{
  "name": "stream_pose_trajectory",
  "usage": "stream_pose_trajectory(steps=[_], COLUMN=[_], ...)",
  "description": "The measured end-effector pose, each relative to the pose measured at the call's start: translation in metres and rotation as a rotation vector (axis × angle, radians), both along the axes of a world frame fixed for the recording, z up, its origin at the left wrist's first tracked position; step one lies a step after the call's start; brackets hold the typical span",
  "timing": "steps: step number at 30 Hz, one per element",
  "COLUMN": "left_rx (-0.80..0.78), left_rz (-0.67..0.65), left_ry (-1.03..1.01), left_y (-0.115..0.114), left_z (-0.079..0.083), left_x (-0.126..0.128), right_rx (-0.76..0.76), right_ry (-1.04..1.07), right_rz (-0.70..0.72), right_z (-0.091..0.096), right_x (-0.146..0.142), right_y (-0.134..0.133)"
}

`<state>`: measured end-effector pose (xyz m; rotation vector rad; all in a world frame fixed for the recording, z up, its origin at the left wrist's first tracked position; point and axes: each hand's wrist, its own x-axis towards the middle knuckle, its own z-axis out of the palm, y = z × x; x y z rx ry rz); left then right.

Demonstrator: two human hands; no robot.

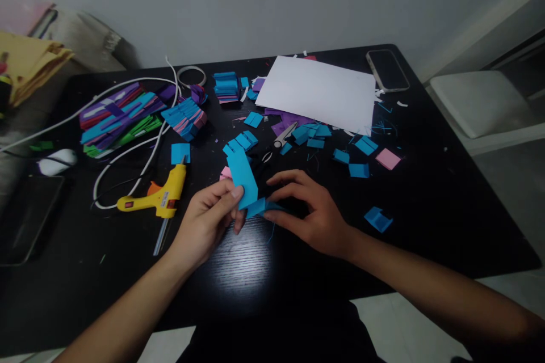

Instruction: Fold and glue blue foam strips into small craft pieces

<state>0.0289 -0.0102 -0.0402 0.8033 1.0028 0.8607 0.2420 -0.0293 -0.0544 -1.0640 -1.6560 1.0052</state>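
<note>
A blue paper strip (242, 177) stands tilted in my left hand (212, 210), pinched between thumb and fingers. Its lower part (256, 207) bends off to the right. There, my right hand (309, 207) has its thumb and fingers around the bent end, partly hiding it. Just behind the hands lie folded blue paper pieces (246, 140), a bit of pink paper (225, 172) and dark-handled pliers (266, 157). To the left of my left hand is a yellow glue gun (170, 190) with a glue stick in its back, its nozzle over a blue paper square (177, 153).
Scissors (285, 135) lie by a white sheet (319, 91). Blue pieces (378, 219) and a pink square (388, 159) are scattered rightward. Bundled coloured strips (121, 116), a white cable (96, 184), a mouse (57, 162) and phone (387, 70) share the black table (426, 210).
</note>
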Motion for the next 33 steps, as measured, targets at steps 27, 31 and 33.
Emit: stream_pose_trajectory(steps=[27, 31, 33], left_rx=[0.413, 0.447, 0.498], left_rz=[-0.039, -0.094, -0.14], left_ry=[0.344, 0.393, 0.426], left_y=[-0.0061, -0.0082, -0.0089], left_z=[-0.0012, -0.0017, -0.0022], left_x=[0.001, -0.0011, -0.0014], right_rx=[-0.414, -0.448, -0.432], right_ry=[0.142, 0.19, 0.175], right_rz=[0.033, -0.035, -0.026], right_z=[-0.0001, -0.001, -0.0015], right_x=[-0.0049, -0.0045, -0.0037], right_y=[-0.001, -0.0013, -0.0013])
